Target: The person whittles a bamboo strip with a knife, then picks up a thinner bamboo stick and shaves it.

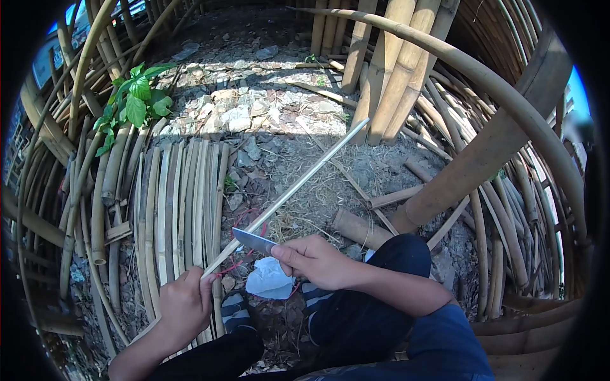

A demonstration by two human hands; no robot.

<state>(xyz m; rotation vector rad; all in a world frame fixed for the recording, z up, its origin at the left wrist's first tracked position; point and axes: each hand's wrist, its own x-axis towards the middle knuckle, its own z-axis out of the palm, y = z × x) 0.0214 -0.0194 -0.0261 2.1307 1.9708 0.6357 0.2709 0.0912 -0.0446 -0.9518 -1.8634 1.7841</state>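
Observation:
My left hand [185,298] is closed around the near end of a long, pale bamboo strip [298,184]. The strip slants up and to the right, its far tip in front of the upright bamboo poles. In my right hand [316,261] is a knife [254,242], gripped with the thumb along it; the handle is mostly hidden by the fingers. Its flat metal blade lies across the strip, a short way beyond my left hand, and seems to touch it. Beneath the strip, a row of split bamboo strips [181,203] lies side by side on the ground.
Thick bamboo poles [401,70] stand ahead, and a slanted one [483,152] rises on the right. A cut bamboo piece [360,228] lies near my knee. White crumpled plastic [272,278] sits by my feet. A green plant [136,98] grows at the left; rubble [238,114] covers the ground.

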